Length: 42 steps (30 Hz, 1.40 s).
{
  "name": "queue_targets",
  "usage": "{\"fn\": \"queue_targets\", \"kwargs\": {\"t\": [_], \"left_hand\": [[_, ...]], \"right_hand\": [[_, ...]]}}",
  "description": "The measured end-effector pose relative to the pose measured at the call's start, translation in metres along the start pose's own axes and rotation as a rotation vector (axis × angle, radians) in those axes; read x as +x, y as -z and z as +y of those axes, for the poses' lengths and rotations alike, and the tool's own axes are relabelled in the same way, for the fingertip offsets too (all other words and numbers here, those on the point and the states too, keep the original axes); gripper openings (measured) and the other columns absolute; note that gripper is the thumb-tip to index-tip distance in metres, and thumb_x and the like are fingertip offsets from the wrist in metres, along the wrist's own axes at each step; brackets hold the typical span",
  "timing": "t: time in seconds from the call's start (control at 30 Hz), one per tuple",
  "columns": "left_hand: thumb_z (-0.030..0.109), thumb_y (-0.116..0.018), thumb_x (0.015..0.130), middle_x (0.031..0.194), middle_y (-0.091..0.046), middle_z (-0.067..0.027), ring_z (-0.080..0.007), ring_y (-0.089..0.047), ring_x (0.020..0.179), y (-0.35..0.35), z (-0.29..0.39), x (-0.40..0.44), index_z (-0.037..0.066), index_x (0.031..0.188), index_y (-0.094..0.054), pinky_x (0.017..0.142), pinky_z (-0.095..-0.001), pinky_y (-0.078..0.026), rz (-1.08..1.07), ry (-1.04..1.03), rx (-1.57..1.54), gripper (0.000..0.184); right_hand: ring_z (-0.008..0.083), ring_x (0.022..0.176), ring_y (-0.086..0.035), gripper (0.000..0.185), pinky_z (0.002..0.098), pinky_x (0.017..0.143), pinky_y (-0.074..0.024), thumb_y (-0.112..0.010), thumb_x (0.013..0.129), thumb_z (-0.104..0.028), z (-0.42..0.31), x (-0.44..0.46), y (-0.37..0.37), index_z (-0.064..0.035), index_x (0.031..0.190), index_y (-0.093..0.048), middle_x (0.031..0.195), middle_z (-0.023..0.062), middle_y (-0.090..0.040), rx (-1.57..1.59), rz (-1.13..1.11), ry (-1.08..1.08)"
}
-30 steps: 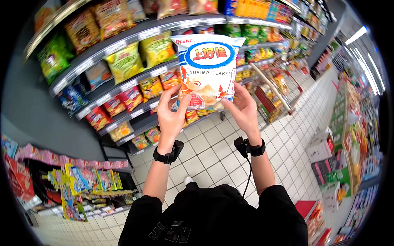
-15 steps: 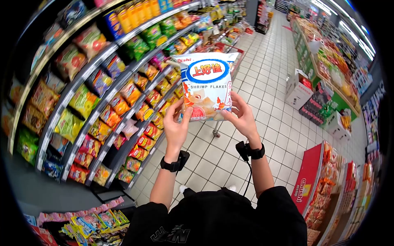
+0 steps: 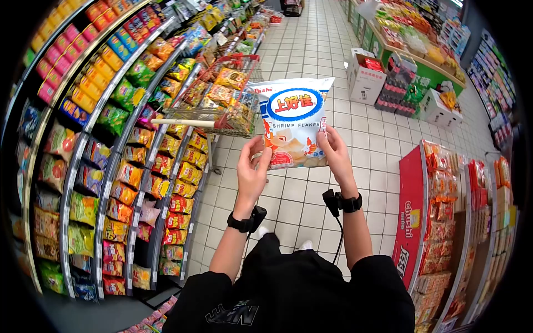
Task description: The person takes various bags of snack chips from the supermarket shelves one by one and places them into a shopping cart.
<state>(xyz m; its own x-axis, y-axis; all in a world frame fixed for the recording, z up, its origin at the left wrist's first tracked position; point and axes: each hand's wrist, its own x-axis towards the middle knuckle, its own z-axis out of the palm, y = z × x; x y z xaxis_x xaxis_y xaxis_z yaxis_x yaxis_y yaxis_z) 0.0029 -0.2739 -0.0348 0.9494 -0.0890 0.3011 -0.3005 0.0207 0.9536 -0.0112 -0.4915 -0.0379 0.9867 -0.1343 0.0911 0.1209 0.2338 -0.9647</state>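
A white and blue bag of shrimp flakes (image 3: 293, 119) is held up in front of me, its printed front facing my view and its top nearly level. My left hand (image 3: 254, 166) grips the lower left edge, thumb in front and fingers partly behind the bag. On the lower right side, my right hand (image 3: 336, 154) is closed on the edge, its thumb near the front. Fingers behind the bag are hidden. Black straps with small devices sit on both wrists.
Shelves of snack bags (image 3: 130, 175) curve along the left. Beyond the bag stands a shopping cart (image 3: 222, 119) holding several packets. White cartons (image 3: 366, 77) and drink packs (image 3: 395, 91) are at the upper right. A red-sided display (image 3: 410, 205) stands at right on the tiled floor (image 3: 300, 205).
My view has turned left and shifted, so the cart shows more fully beside the shelves. Both hands still hold the bag, which appears slightly further right and more upright.
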Motion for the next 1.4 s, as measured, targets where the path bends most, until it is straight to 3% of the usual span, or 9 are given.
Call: {"fn": "queue_targets", "kwargs": {"t": [0.23, 0.37, 0.7, 1.03, 1.4], "left_hand": [[0.037, -0.050, 0.100, 0.120, -0.058, -0.0164, -0.0174, -0.056, 0.108, -0.054, -0.064, 0.093, -0.006, 0.139, -0.037, 0.092, -0.0297, -0.046, -0.183, 0.138, -0.115, 0.060], [0.041, -0.042, 0.103, 0.119, -0.060, -0.0148, -0.0171, -0.057, 0.107, -0.069, -0.103, 0.159, -0.005, 0.132, -0.047, 0.091, -0.0277, -0.045, -0.267, 0.172, -0.178, 0.054], [0.041, -0.048, 0.101, 0.103, -0.065, -0.0112, -0.0141, -0.060, 0.094, -0.004, -0.144, 0.304, -0.003, 0.118, -0.054, 0.083, -0.0274, -0.047, -0.115, 0.158, -0.201, 0.048], [0.038, -0.050, 0.101, 0.110, -0.064, -0.0134, -0.0163, -0.059, 0.099, 0.043, -0.177, 0.376, -0.004, 0.124, -0.052, 0.087, -0.0288, -0.046, 0.097, 0.117, -0.082, 0.048], [0.038, -0.051, 0.099, 0.110, -0.064, -0.0170, -0.0195, -0.059, 0.101, 0.004, -0.212, 0.504, -0.008, 0.123, -0.050, 0.088, -0.0306, -0.046, 0.328, 0.123, 0.057, 0.052]], "right_hand": [[0.0154, 0.104, -0.061, 0.049, 0.0281, 0.088, -0.0503, -0.064, 0.094, -0.022, 0.007, 0.066, 0.045, 0.0060, 0.130, -0.046, 0.117, 0.0137, -0.063, -0.019, 0.095, 0.039], [0.0141, 0.103, -0.062, 0.049, 0.0274, 0.088, -0.0504, -0.065, 0.094, -0.022, 0.015, 0.129, 0.053, 0.0059, 0.130, -0.047, 0.116, 0.0121, -0.063, -0.092, 0.158, 0.010], [0.0117, 0.099, -0.061, 0.044, 0.0255, 0.086, -0.0488, -0.062, 0.095, -0.020, 0.041, 0.296, -0.015, 0.0058, 0.128, -0.049, 0.111, 0.0093, -0.064, -0.143, 0.055, -0.020], [0.0121, 0.099, -0.061, 0.044, 0.0252, 0.085, -0.0485, -0.063, 0.094, -0.021, 0.076, 0.410, -0.058, 0.0063, 0.126, -0.050, 0.111, 0.0105, -0.065, -0.124, -0.108, -0.083], [0.0115, 0.097, -0.061, 0.044, 0.0250, 0.086, -0.0481, -0.063, 0.094, -0.023, 0.090, 0.589, -0.031, 0.0061, 0.125, -0.051, 0.110, 0.0098, -0.065, -0.057, -0.313, -0.092]]}}
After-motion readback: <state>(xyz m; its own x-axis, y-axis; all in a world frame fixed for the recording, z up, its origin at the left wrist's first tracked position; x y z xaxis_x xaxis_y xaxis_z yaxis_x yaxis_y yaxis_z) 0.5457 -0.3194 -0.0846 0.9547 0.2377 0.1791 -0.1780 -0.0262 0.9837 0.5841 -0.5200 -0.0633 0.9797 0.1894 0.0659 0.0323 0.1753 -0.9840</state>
